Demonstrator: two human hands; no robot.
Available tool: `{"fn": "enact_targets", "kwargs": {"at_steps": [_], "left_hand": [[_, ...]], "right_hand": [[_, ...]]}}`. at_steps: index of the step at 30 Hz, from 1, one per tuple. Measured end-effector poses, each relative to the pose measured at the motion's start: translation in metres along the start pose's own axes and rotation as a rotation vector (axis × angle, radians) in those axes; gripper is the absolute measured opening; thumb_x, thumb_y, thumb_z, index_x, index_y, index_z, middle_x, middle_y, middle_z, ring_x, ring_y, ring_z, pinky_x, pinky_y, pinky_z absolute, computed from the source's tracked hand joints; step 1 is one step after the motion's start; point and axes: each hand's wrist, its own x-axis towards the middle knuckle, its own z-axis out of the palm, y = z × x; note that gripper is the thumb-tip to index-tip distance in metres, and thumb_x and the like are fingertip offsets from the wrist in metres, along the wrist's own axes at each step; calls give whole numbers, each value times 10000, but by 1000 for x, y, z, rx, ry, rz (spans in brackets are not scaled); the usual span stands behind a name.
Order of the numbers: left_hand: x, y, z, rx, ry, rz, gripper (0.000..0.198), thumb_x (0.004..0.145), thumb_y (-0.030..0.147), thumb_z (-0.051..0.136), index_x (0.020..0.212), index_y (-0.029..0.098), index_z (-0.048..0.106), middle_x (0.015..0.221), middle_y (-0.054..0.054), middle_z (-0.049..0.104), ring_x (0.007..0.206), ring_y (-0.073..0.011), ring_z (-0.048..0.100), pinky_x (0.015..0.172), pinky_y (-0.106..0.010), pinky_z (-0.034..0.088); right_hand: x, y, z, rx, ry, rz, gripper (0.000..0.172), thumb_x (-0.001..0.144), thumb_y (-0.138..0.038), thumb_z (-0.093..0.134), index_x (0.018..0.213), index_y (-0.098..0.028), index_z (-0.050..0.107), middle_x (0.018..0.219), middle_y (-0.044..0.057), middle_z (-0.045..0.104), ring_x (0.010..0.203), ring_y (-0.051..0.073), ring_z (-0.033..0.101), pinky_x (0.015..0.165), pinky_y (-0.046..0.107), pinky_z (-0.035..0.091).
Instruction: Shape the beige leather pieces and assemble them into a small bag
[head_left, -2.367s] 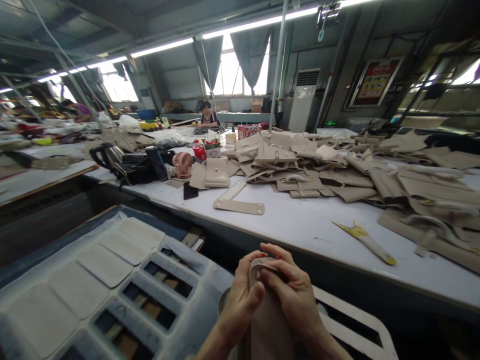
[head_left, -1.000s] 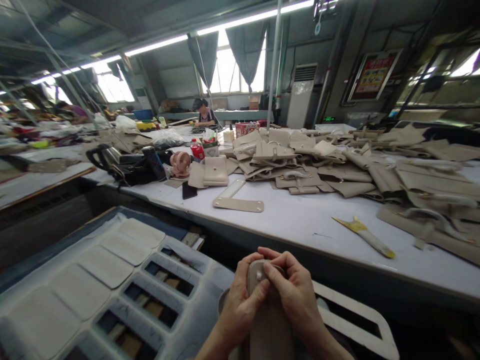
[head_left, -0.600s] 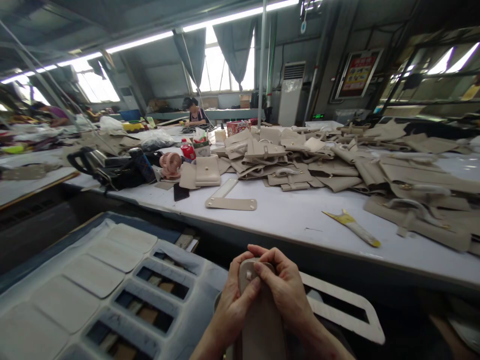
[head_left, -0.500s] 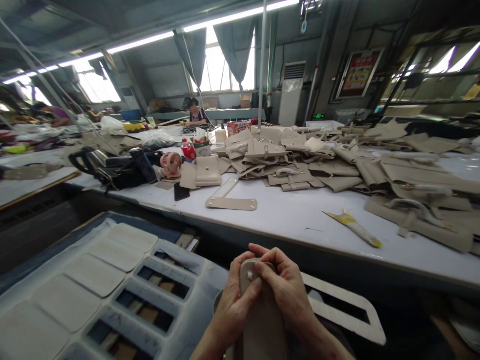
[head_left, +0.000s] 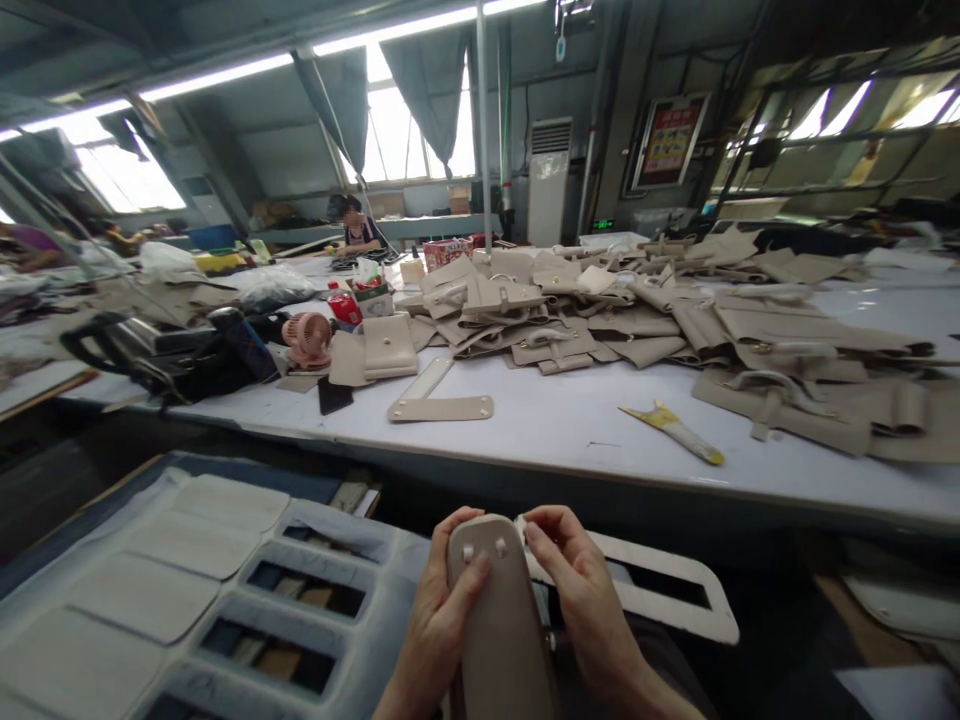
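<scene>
My left hand (head_left: 442, 610) grips a long taupe leather piece (head_left: 501, 630) with a rounded top end, held upright. Its thumb presses on the face just below two small white tabs or studs near that end. My right hand (head_left: 581, 580) is beside the piece's right edge, thumb and forefinger pinched together at a small whitish bit; what it is, I cannot make out. Behind and to the right of that hand extends a white slotted frame (head_left: 712, 605), partly hidden by the fingers.
Ahead, a white table (head_left: 540, 430) bears a heap of taupe bag parts (head_left: 555, 310), two joined straps (head_left: 450, 408), a yellow-stained tool (head_left: 675, 435) and a pink fan (head_left: 307, 340). At left, pale panels (head_left: 142, 595) lie on a slotted rack (head_left: 296, 540). A person (head_left: 358, 230) sits farther back.
My right hand has come off the leather piece's top toward the right, uncovering a second white tab. The left hand keeps its hold. The whole view has swung right.
</scene>
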Motion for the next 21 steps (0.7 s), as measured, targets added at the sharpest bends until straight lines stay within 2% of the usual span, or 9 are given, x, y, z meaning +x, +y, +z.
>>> {"fn": "enact_targets", "kwargs": {"at_steps": [2,4,7,12,15,19,21], "left_hand": [[2,1,0,10,-4,-8,471,912,519,565,1282,243,475,1230,-54,625,1033,-222,623,811,-271,533],[3,3,3,16,4,6,460,908,506,576,1268,236,485,1215,-51,633,1049,-221,620,852,-268,528],[2,4,11,-6,35,24,432,904,476,584,1248,229,498,1204,-51,639,1065,-223,620,893,-276,521],[-1,8,15,-10,124,34,421,884,480,604,1216,232,526,1161,-44,664,1005,-227,643,843,-286,525],[10,15,5,99,59,35,454,852,540,630,1176,227,584,1074,-41,691,913,-233,657,773,-297,518],[27,27,-4,420,-98,203,300,875,501,622,988,235,705,992,-33,673,946,-228,623,838,-301,461],[30,29,-5,477,-103,257,273,911,467,578,885,228,708,905,-27,644,877,-208,607,803,-294,444]], "right_hand": [[-9,4,-5,-76,-30,-1,341,913,-540,552,956,-203,580,869,19,609,801,161,549,715,266,448],[-16,7,-4,-158,-65,-35,324,914,-524,554,942,-202,572,865,24,613,789,168,555,700,275,448],[-20,8,4,-272,-27,-78,300,910,-497,563,906,-197,561,851,34,630,779,179,574,697,290,450],[-17,10,11,-220,7,-51,320,907,-516,545,856,-201,545,798,29,609,731,176,544,638,288,418],[-18,13,12,-177,-4,-36,325,891,-517,566,842,-196,540,767,17,579,706,164,519,624,281,403],[-20,11,17,-117,2,-49,329,879,-510,589,817,-192,533,743,3,544,693,151,497,618,269,403],[-22,7,17,-109,-10,-53,290,883,-472,587,819,-194,542,750,7,558,704,156,512,630,267,418]]}}
